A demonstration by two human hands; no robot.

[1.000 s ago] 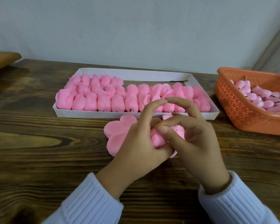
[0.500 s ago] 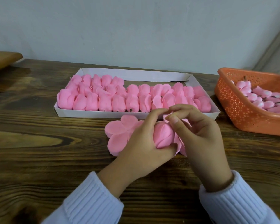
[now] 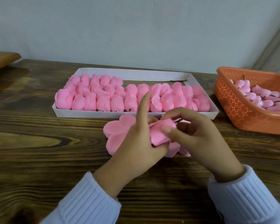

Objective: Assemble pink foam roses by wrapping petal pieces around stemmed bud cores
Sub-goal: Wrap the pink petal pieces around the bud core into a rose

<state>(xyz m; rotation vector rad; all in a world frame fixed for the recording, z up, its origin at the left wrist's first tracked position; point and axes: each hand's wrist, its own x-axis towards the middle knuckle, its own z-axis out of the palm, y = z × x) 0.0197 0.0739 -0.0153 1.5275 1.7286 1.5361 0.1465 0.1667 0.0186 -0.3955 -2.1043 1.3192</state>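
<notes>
Holding a half-wrapped rose (image 3: 160, 133) between both hands, low over the desk (image 3: 39, 143) and just in front of the box (image 3: 87, 113). Cupping it from the left and below with the left hand (image 3: 136, 143): thumb curled under the foam, index finger stuck straight up and off the rose, other fingers hidden behind it. Pinching it from the right with the right hand (image 3: 202, 139): thumb pressed flat on the near petal, fingers (image 3: 184, 113) curled over the top. Glimpsed at the rose's far right end, under those fingers: what looks like a short dark stem, too small to make out well.

Lying flat on the desk beneath and left of the hands: a petal piece (image 3: 116, 131), its lobes poking out past the left hand. More pink lobes showing below the rose; same piece or another, cannot tell.

Packed side by side in the white box: rows of finished roses (image 3: 103, 101), filling all but its far strip. Off to the right, well apart from the hands: an orange basket (image 3: 233, 107) with a heap of buds (image 3: 262, 97), dark stems among them. Covering both wrists: white ribbed sleeves (image 3: 87, 199).
</notes>
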